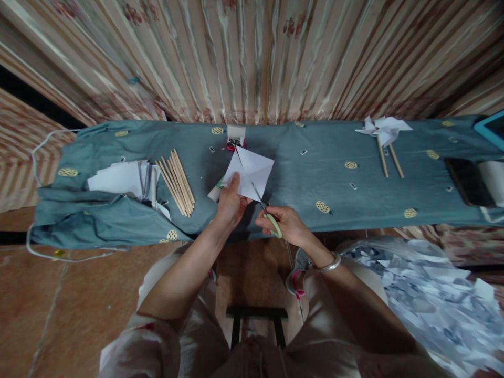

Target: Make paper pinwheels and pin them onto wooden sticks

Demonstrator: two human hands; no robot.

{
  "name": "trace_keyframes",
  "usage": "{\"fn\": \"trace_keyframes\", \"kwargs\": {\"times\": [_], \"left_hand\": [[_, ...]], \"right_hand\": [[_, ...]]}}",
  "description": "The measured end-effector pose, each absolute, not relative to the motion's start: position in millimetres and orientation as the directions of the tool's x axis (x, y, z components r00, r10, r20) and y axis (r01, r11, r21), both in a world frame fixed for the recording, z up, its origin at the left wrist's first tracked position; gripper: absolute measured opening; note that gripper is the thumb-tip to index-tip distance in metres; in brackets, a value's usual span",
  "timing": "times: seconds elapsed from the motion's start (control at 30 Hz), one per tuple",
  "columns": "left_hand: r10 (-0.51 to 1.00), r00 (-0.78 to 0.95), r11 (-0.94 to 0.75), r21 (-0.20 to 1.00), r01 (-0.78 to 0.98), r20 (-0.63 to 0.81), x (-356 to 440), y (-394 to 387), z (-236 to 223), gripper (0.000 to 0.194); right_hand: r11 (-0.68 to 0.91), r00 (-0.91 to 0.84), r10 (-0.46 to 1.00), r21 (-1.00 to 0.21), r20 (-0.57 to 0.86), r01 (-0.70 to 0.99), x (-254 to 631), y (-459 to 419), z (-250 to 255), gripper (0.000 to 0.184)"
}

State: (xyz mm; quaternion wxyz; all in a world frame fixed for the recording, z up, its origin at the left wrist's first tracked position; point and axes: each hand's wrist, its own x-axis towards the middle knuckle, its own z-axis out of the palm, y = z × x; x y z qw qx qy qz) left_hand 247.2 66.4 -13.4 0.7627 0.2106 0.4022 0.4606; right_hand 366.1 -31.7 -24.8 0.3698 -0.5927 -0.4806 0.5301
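Note:
A white square of paper (258, 165) is pinched in my left hand (231, 202), thumb on top, above the cloth-covered table. One slit runs in from its upper left corner. My right hand (286, 223) is closed round the pale green handle of a pair of scissors (272, 223). The blades lie at the paper's lower edge, pointing toward its middle. Just behind the paper, a small red box (235, 142) with shiny metal pieces stands open. Below the paper's left side, a small white and green object (214, 193) is partly hidden.
Several wooden sticks (176, 184) and a stack of white paper (116, 178) lie to the left. Paper pinwheels (384, 128) on sticks rest at the right, near a dark phone (466, 181). A bag of paper scraps (433, 299) stands on the floor at right.

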Motion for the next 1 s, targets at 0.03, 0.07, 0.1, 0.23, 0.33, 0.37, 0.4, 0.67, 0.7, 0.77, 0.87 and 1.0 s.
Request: {"fn": "trace_keyframes", "kwargs": {"times": [0.03,0.07,0.1,0.23,0.33,0.37,0.4,0.67,0.7,0.77,0.87,1.0], "left_hand": [[0.871,0.247,0.488,0.693,-0.53,-0.425,247.1,66.2,-12.8,0.015],[0.871,0.241,0.488,0.695,-0.529,-0.428,247.1,66.2,-12.2,0.015],[0.871,0.236,0.487,0.695,-0.529,-0.431,247.2,66.2,-11.5,0.014],[0.876,0.219,0.476,0.696,-0.537,-0.43,248.1,65.9,-9.9,0.013],[0.876,0.219,0.477,0.71,-0.518,-0.429,248.6,64.8,-10.1,0.015],[0.875,0.22,0.48,0.717,-0.505,-0.431,248.6,64.4,-10.2,0.016],[0.874,0.219,0.483,0.723,-0.494,-0.434,248.6,64.0,-10.4,0.017],[0.871,0.237,0.49,0.716,-0.498,-0.431,248.0,63.7,-10.7,0.014],[0.872,0.234,0.487,0.718,-0.496,-0.43,248.1,63.6,-11.2,0.014],[0.874,0.229,0.484,0.726,-0.488,-0.429,248.2,63.3,-12.5,0.016],[0.869,0.228,0.493,0.734,-0.467,-0.439,247.9,63.0,-15.0,0.017],[0.859,0.252,0.512,0.724,-0.462,-0.446,247.2,63.1,-16.3,0.019]], "right_hand": [[-0.269,-0.021,0.961,-0.946,-0.277,0.178,366.0,-31.5,-25.0,0.037],[-0.278,-0.02,0.958,-0.945,-0.286,0.173,365.9,-31.4,-25.2,0.038],[-0.287,-0.018,0.956,-0.943,-0.294,0.166,365.8,-31.2,-25.5,0.038],[-0.289,-0.018,0.955,-0.944,-0.296,0.156,365.8,-30.7,-26.8,0.038],[-0.27,-0.028,0.96,-0.948,-0.278,0.168,366.7,-30.9,-28.3,0.037],[-0.264,-0.03,0.962,-0.949,-0.273,0.171,367.1,-31.0,-28.8,0.036],[-0.26,-0.03,0.963,-0.95,-0.269,0.173,367.3,-31.0,-29.1,0.036],[-0.272,-0.014,0.96,-0.945,-0.279,0.183,367.1,-31.0,-27.7,0.038],[-0.273,-0.016,0.96,-0.945,-0.28,0.181,366.9,-30.9,-27.2,0.038],[-0.275,-0.018,0.959,-0.945,-0.283,0.176,366.4,-30.8,-26.2,0.039],[-0.279,-0.014,0.958,-0.945,-0.286,0.168,365.7,-30.5,-24.6,0.04],[-0.279,-0.004,0.959,-0.943,-0.284,0.18,365.5,-30.4,-24.3,0.04]]}}
